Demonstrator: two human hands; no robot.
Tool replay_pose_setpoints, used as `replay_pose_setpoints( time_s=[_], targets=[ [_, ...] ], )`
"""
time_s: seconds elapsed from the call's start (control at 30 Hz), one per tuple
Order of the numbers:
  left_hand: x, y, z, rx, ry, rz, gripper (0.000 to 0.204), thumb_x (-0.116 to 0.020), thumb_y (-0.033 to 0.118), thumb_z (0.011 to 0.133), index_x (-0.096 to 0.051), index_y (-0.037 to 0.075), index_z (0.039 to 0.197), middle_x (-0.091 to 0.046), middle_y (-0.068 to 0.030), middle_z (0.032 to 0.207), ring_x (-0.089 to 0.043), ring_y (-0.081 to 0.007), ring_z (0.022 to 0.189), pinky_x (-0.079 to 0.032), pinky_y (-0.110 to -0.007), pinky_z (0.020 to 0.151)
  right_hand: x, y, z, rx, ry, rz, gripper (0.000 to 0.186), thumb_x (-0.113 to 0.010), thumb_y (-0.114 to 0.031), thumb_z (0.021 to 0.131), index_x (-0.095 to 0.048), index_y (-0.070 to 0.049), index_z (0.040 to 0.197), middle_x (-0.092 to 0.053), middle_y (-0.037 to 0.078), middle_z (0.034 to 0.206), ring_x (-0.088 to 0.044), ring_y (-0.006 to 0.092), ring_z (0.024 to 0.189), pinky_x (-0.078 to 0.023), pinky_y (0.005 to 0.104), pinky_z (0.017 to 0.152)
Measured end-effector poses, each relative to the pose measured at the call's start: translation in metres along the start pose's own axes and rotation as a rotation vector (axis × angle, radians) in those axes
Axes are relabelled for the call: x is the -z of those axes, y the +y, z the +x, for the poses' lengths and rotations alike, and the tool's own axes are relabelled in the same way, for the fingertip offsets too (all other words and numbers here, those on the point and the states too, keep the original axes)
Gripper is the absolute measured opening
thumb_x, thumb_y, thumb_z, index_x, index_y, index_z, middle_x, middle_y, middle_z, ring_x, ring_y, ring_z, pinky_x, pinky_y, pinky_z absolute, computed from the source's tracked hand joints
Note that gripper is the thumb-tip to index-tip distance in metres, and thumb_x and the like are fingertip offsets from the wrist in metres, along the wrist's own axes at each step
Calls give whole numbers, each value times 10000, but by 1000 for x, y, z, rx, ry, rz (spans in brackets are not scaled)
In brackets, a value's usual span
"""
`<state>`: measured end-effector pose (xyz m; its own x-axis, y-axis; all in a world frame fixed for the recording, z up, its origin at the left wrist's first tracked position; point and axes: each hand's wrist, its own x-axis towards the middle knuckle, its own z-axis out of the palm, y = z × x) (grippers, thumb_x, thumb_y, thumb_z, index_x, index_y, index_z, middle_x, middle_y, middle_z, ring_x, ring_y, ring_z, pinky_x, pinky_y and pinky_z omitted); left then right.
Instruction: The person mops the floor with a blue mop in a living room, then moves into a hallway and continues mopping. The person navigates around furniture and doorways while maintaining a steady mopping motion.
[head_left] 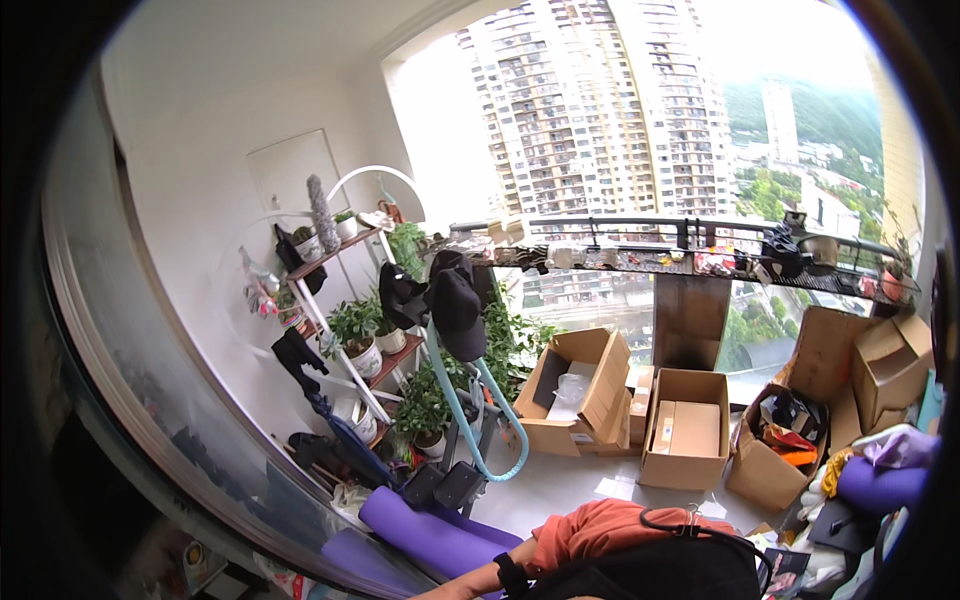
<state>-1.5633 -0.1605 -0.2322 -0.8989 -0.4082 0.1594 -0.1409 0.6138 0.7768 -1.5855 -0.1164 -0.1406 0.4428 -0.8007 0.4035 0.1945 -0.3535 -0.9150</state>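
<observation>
An orange sleeve (590, 530) and a bare forearm with a black band (512, 576) run along the lower edge. The forearm leaves the picture at the lower left, so its hand is cut off. Neither of my hands shows, and what they hold or touch is hidden. A black cloth-like thing (650, 565) with a cord and a metal clip lies against the sleeve. Just beyond the forearm is a rolled purple mat (430, 530).
Open cardboard boxes (685, 425) stand by the window. A plant shelf (395, 360) lines the left wall. Black caps (458, 305) and a light-blue hoop (450, 400) hang on a stand. Mixed items (840, 520) are piled at right. A glass door (200, 430) borders the left.
</observation>
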Motion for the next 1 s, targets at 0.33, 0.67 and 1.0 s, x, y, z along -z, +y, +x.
replay_pose_setpoints(
  time_s=[0.33, 0.67, 1.0],
  targets=[
    [9, -8, -2, 28, 36, 97, 425, -622, 248, 782, -536, 34, 1139, -613, -161, 920, -598, -276, 869, -487, -369, 736, 16, -7, -21, 29, 169, -40, 264, -721, -191, 778, -502, -50, 813, -491, -12, 736, -458, 98, 688, -409, 279, 598],
    [41, -42, -42, 176, 143, 143, 443, -632, 300, 780, -553, 18, 1112, -626, -182, 906, -608, -295, 869, -486, -378, 734, 15, 25, 7, 40, 229, 27, 248, -715, -175, 785, -498, -55, 802, -492, -15, 728, -465, 96, 679, -415, 275, 592],
    [81, -97, -112, 626, 130, 419, 450, -622, 346, 799, -563, -6, 1072, -646, -199, 835, -623, -324, 829, -488, -396, 696, 17, 33, 19, 148, 153, -32, 222, -695, -138, 766, -490, -53, 752, -481, 0, 682, -462, 104, 638, -402, 284, 565]
  ],
)
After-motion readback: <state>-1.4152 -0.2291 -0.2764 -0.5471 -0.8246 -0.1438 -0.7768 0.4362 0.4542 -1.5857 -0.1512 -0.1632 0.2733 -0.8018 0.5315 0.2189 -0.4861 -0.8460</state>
